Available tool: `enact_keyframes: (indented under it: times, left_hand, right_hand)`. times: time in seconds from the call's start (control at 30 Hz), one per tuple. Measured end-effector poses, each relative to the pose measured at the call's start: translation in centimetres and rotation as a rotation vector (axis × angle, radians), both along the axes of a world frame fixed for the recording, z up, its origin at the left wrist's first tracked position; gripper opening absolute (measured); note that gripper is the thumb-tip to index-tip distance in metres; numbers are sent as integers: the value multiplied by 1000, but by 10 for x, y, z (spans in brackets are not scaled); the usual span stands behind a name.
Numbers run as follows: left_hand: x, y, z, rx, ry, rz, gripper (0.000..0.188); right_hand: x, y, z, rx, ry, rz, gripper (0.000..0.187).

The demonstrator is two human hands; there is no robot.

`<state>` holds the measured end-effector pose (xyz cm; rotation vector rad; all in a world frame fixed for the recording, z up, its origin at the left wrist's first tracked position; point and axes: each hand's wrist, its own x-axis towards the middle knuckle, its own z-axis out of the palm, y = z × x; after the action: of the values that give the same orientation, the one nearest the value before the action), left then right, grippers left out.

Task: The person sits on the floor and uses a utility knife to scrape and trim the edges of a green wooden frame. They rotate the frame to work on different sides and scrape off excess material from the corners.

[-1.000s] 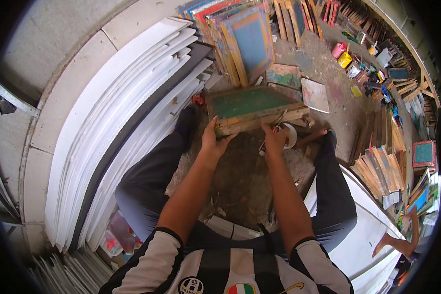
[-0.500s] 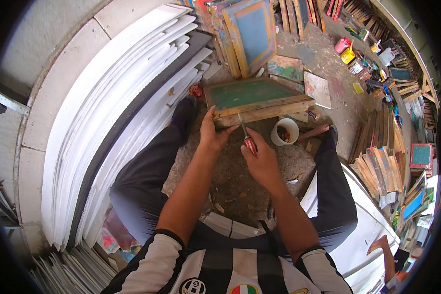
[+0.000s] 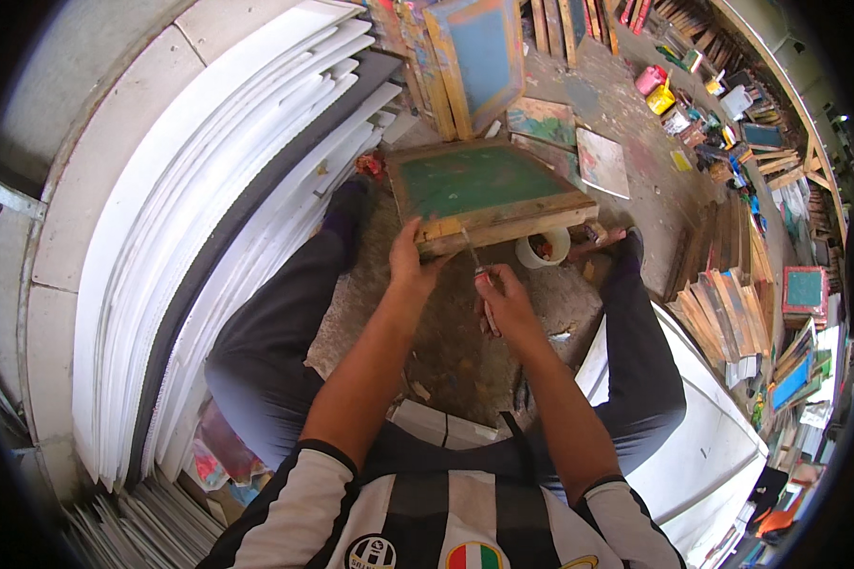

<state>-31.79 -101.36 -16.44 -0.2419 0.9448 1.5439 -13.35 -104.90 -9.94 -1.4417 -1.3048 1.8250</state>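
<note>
Although the paint-marked floor (image 3: pixel 455 351) fills much of our view, the work we have in hand sits above it, between our bent legs (image 3: pixel 275 322). Toward the floor's left edge we have a long stack of white sheets (image 3: pixel 161 275), apart from our hands. Next in size is the wooden frame (image 3: pixel 479 180) with its green panel, face up in front of us; we cannot tell whether anything beneath helps bear it. Our left hand (image 3: pixel 413 261) grips its near left corner, some fingers hidden underneath. Our right hand (image 3: pixel 508 303) is curled narrow, below the frame's near edge. By the frame's near right corner, a white bucket (image 3: pixel 560 249) with reddish scraps inside stands partly hidden. Smallest is the slim tool (image 3: pixel 484 278) in our right fist, its red grip showing and its metal shaft pointing up at the frame's near edge, nearer the left corner than the right. We judge the step to be working that edge with the tip, though whether it bites the wood we cannot tell. As we read it, the next move calls for a steady left hold and controlled pressure, aimed clear of the left fingers.
</note>
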Motion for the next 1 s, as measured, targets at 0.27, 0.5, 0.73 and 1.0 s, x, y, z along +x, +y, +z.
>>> enact_keyframes:
  times: [0.27, 0.5, 0.73, 1.0]
  left_hand:
    - [20, -64, -93, -302, 229, -121, 53]
    - [39, -50, -86, -217, 309, -207, 52]
    - [39, -54, -114, -321, 566, -336, 55]
    - [53, -38, -100, -321, 1159, -54, 58]
  right_hand:
    - [32, -1, -100, 14, 9, -174, 34]
    - [39, 5, -117, 31, 34, -206, 39]
    - [47, 6, -116, 37, 44, -240, 41]
    - [43, 11, -83, -109, 158, -324, 32]
